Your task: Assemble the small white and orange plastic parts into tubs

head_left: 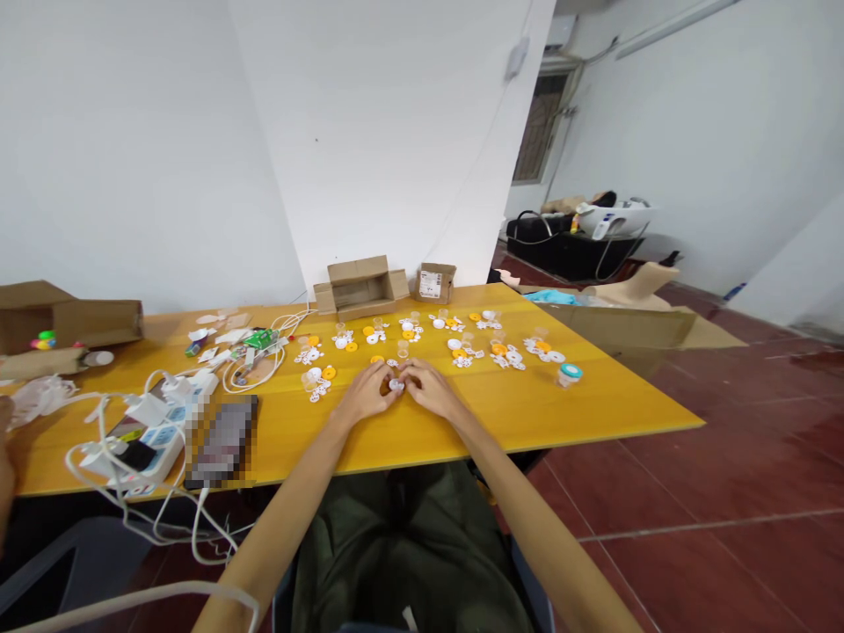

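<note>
Both my hands meet low over the yellow table (527,413), near its front edge. Between the fingertips of my left hand (366,391) and my right hand (427,387) is a small whitish, partly clear plastic piece (396,385). The fingers of each hand are curled in around it, and its exact kind is too small to make out. Just beyond them stands a clear plastic cup (403,349). Little groups of clear cups, orange discs (328,374) and white perforated parts (514,357) spread over the table around my hands.
To the left are a power strip (178,422) with white cables and a dark phone (228,435). An open cardboard box (361,290) and a smaller box (435,282) stand by the wall. A teal-lidded container (570,374) sits at the right. Part of another person shows at far left.
</note>
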The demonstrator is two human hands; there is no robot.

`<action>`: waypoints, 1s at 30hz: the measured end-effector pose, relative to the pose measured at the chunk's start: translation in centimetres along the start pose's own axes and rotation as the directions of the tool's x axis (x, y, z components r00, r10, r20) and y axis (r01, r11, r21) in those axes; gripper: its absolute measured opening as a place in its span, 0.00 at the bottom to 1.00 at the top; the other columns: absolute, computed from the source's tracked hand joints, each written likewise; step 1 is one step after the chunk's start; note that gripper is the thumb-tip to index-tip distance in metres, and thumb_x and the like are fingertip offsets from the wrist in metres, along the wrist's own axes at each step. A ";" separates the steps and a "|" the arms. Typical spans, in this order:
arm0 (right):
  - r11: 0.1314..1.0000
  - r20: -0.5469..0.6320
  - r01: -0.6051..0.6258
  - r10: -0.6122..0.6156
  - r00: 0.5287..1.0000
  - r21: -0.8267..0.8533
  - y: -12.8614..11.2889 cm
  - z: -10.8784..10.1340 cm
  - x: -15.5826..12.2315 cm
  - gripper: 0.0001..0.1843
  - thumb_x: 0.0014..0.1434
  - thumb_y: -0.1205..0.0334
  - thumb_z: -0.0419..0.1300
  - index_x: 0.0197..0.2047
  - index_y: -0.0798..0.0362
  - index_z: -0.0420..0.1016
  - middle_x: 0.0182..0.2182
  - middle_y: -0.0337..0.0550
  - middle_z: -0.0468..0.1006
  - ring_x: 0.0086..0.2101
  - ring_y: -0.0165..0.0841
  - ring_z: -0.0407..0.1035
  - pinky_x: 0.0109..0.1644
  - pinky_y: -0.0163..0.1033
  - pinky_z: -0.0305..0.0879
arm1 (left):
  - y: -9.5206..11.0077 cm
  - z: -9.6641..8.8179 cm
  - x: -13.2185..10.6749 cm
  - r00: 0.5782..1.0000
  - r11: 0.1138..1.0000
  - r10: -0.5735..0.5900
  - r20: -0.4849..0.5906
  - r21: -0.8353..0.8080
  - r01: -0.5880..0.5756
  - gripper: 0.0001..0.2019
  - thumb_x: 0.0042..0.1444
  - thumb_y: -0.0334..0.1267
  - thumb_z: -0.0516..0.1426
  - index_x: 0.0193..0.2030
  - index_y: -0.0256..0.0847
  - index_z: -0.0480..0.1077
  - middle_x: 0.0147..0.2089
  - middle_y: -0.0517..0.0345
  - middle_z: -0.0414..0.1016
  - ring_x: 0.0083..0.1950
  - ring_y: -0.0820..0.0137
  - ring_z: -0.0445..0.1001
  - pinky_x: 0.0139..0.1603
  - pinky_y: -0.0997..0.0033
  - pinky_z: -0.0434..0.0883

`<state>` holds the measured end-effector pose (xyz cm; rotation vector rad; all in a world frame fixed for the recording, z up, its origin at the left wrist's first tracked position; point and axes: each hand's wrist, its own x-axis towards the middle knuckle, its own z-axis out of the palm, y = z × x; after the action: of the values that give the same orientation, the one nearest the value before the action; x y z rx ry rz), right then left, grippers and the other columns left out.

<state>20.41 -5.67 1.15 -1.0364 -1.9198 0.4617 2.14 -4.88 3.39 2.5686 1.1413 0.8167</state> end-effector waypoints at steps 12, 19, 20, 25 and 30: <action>0.999 0.007 -0.015 0.015 1.000 -0.039 -0.1 0.0 -0.1 0.09 0.54 0.72 0.60 0.31 0.47 0.76 0.41 0.42 0.79 0.44 0.37 0.74 0.51 0.43 0.70 | 0.2 -0.1 0.1 1.000 1.000 0.000 0.002 -0.016 0.000 0.03 0.59 0.40 0.57 0.35 0.45 0.68 0.36 0.57 0.71 0.40 0.64 0.73 0.46 0.64 0.72; 0.999 0.010 -0.030 0.030 0.999 -0.014 0.4 0.0 0.0 0.06 0.54 0.69 0.63 0.30 0.48 0.76 0.40 0.41 0.79 0.43 0.37 0.74 0.51 0.43 0.70 | 0.2 -0.1 0.0 1.000 1.000 0.005 0.011 -0.017 -0.005 0.04 0.59 0.40 0.57 0.35 0.45 0.67 0.37 0.57 0.72 0.40 0.64 0.73 0.47 0.64 0.72; 1.000 0.013 -0.031 0.031 0.999 -0.005 0.4 0.0 0.0 0.06 0.54 0.69 0.63 0.30 0.48 0.76 0.40 0.41 0.79 0.43 0.37 0.74 0.51 0.43 0.70 | 0.2 -0.1 0.0 1.000 1.000 0.009 0.010 -0.017 -0.009 0.04 0.59 0.40 0.57 0.35 0.45 0.67 0.37 0.57 0.72 0.40 0.64 0.73 0.47 0.64 0.72; 0.999 0.023 -0.039 0.038 0.999 0.022 0.5 0.1 0.1 0.05 0.54 0.69 0.63 0.29 0.49 0.76 0.40 0.42 0.79 0.43 0.37 0.74 0.50 0.43 0.70 | 0.2 -0.1 0.0 1.000 1.000 0.018 0.008 -0.025 -0.017 0.03 0.59 0.39 0.57 0.35 0.45 0.67 0.37 0.57 0.72 0.41 0.64 0.73 0.48 0.64 0.72; 0.999 0.023 -0.051 0.051 0.998 0.019 0.4 0.0 0.1 0.05 0.54 0.69 0.62 0.29 0.49 0.75 0.38 0.41 0.79 0.42 0.37 0.74 0.49 0.43 0.70 | 0.2 -0.1 -0.1 1.000 0.999 0.014 0.003 -0.039 -0.014 0.03 0.58 0.39 0.58 0.34 0.45 0.67 0.37 0.57 0.72 0.41 0.64 0.74 0.47 0.65 0.72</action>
<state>20.55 -5.31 0.90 -1.0740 -1.9083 0.5216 2.17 -5.04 3.54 2.5486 1.0963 0.8291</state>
